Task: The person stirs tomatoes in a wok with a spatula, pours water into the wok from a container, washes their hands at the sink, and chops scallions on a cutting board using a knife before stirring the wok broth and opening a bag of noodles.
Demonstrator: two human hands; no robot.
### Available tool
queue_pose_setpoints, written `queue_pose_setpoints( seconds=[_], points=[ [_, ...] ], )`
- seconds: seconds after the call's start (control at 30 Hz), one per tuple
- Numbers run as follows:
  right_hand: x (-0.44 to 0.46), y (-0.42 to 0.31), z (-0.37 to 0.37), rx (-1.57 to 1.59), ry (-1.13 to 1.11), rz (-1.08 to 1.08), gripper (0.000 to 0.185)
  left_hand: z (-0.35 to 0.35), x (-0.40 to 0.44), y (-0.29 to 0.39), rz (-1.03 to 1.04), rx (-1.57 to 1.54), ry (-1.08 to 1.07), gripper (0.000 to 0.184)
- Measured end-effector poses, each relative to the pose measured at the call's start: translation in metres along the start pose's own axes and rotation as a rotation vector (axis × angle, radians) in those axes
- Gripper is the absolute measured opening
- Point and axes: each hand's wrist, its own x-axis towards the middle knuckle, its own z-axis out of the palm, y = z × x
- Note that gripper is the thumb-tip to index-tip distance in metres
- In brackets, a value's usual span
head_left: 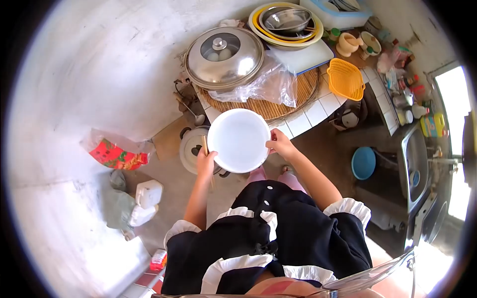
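Both hands hold a round white bowl [239,141] in front of my body, its plain inside facing up. My left hand [204,163] is closed on the left side of the rim. It also clasps wooden chopsticks [204,144], which stick out above and below the fist. On the opposite side, my right hand [281,144] pinches the rim between thumb and fingers. Beneath the bowl's left edge, a pot with a pale lid [190,149] stands on the floor, partly hidden by the bowl and my left hand.
On the tiled counter [315,113] are a large lidded steel pan [226,64], a plastic bag [268,87], stacked basins [258,22] and a yellow basket [346,79]. To the right are a sink [415,164] and a blue basin [363,163]. White jugs [148,194] stand at left.
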Motion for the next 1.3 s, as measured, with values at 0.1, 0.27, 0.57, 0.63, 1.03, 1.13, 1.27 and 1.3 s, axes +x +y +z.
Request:
queue_pose_setpoints(
  seconds=[0.1,0.27,0.57,0.63,1.03,1.13,1.27,1.3],
  points=[
    [-0.014,0.018,-0.002,-0.067,0.040,-0.001,0.042,0.001,0.006,0.006,-0.027,-0.086,-0.110,0.030],
    [-0.076,0.048,-0.010,0.061,0.184,0.013,0.039,0.019,0.005,0.019,0.033,0.157,-0.329,0.033],
    [-0.237,0.104,-0.061,0.402,0.660,0.023,0.040,0.167,-0.055,0.052,0.020,0.265,-0.871,0.030],
    [-0.277,0.126,-0.085,0.472,0.743,0.007,0.039,0.210,-0.083,0.050,0.048,0.254,-0.924,0.030],
    [-0.520,0.166,-0.269,0.818,1.133,-0.295,0.046,0.559,-0.329,0.120,0.158,0.419,-1.434,0.016],
    [-0.571,0.164,-0.317,0.761,1.175,-0.359,0.050,0.640,-0.374,0.124,0.178,0.368,-1.548,0.014],
    [-0.628,0.160,-0.388,0.805,1.177,-0.444,0.056,0.734,-0.437,0.161,0.055,0.406,-1.677,0.013],
    [-0.638,0.161,-0.405,0.805,1.208,-0.453,0.057,0.758,-0.447,0.168,0.019,0.405,-1.728,0.014]
  ],
)
